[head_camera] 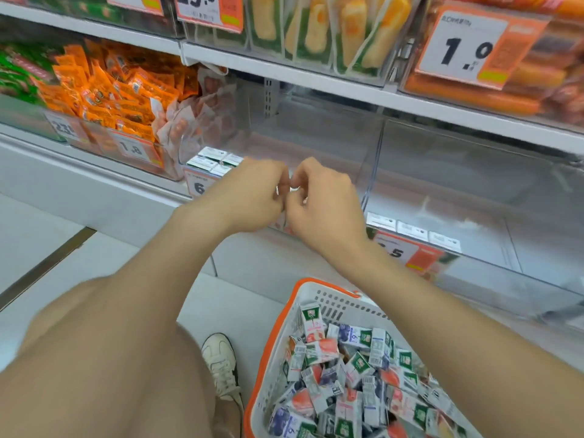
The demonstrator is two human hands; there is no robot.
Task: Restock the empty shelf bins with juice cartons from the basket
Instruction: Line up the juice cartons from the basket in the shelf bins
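Risk, as I judge it: a carton set down carelessly could topple in the clear middle bin (331,134), or knock the standing cartons (215,159) mid-left. My left hand (252,194) and right hand (322,200) sit close together at frame centre over the bin's front, fingers curled. I cannot tell whether they hold anything. Loose juice cartons (354,368) fill the basket (316,284) at lower right.

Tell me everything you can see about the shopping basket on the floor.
The basket is white plastic with an orange rim and perforated walls. It stands on the pale floor at lower right, beside a white shoe. Small juice cartons fill it in a loose heap, lying at all angles. The frame cuts off its near side.
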